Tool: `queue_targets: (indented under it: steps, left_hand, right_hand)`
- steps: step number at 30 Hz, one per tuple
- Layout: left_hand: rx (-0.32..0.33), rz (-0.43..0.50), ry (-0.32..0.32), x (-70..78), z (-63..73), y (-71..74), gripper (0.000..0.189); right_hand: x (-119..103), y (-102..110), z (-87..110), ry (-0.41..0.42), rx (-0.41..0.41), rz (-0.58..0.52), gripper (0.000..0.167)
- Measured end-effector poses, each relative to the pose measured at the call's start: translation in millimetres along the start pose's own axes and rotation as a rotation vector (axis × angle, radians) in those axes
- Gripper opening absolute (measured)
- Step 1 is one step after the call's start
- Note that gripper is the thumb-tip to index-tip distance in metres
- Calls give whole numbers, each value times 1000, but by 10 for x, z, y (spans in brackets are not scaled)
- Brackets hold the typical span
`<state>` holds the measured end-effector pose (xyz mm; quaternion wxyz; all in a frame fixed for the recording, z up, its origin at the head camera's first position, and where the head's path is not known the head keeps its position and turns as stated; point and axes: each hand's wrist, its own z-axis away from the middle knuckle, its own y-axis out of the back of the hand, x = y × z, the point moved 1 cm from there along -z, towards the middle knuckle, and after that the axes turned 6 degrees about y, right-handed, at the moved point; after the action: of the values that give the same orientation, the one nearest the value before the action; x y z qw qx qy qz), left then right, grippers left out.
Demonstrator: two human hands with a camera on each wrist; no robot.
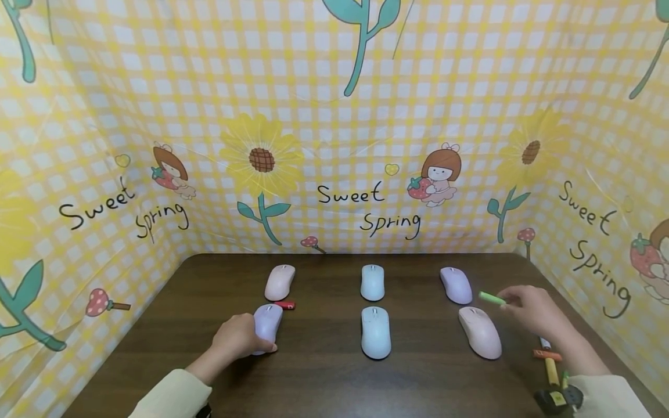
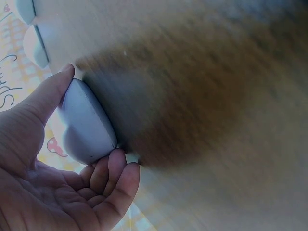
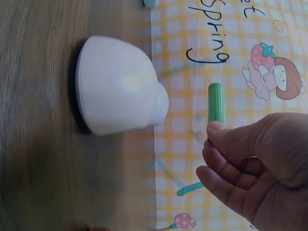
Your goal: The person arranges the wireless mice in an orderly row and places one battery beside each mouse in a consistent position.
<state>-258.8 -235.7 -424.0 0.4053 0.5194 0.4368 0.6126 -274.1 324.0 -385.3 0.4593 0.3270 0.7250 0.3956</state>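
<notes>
My left hand [image 1: 237, 337] grips a lavender computer mouse [image 1: 268, 323] at the front left, thumb on one side and fingertips on the other. In the left wrist view this mouse [image 2: 86, 122] sits between thumb and curled fingers. Just behind it lies a red battery [image 1: 285, 305], near a pale pink mouse [image 1: 280, 283]. On the right, my right hand [image 1: 533, 310] pinches a green battery [image 1: 491, 298] between thumb and fingers, above the table. Close by are a second lavender mouse [image 1: 456, 285] and another pink mouse [image 1: 480, 333]; the right wrist view shows the battery [image 3: 216, 103] upright in that frame.
Two light blue mice stand in the middle column, one behind [image 1: 373, 283] and one in front [image 1: 376, 333]. By the right forearm lie an orange battery [image 1: 547, 355], a yellow battery [image 1: 551, 371] and a black object [image 1: 553, 400]. A checkered cloth [image 1: 340, 133] encloses the dark table [image 1: 324, 383].
</notes>
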Motion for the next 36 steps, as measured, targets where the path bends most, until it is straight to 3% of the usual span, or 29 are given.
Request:
queue_targets:
  steps: [12,20,30,36]
  left_hand:
    - [-4,-11,-6,15,9,21,62]
    - [-9,-15,-7,11,-7,17,63]
    - [-3,-8,-16,9,12,9,62]
    - [9,-5,-25,10,22,20,60]
  right_hand:
    - [-178,-146,-154,56,1,-52,10]
    - [-305,-258,-269,68,-40,-81,14]
    - [-461,-446,-444,125,-46,-71,11]
    - [-541,-540,-515,109,-55,-62,11]
